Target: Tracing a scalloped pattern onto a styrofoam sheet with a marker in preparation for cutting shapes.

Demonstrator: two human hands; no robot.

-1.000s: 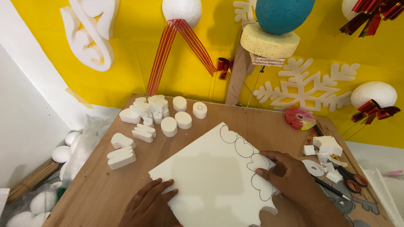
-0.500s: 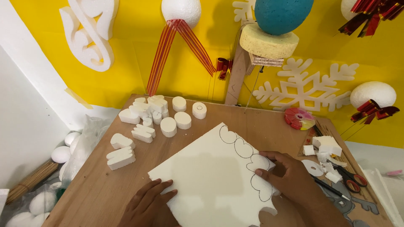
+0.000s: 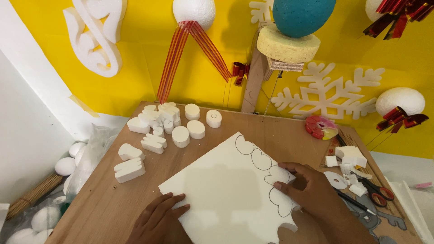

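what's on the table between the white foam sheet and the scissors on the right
In the head view, small white foam offcuts and a dark pen lie between the foam sheet and the scissors; the right hand overlaps too.

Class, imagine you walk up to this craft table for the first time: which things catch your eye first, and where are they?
A big white foam sheet lies at the table's near edge, outlined shapes along its right side, with the left hand and right hand pressing on it. Behind, a teal ball on a yellow disc stands out against the bright yellow wall.
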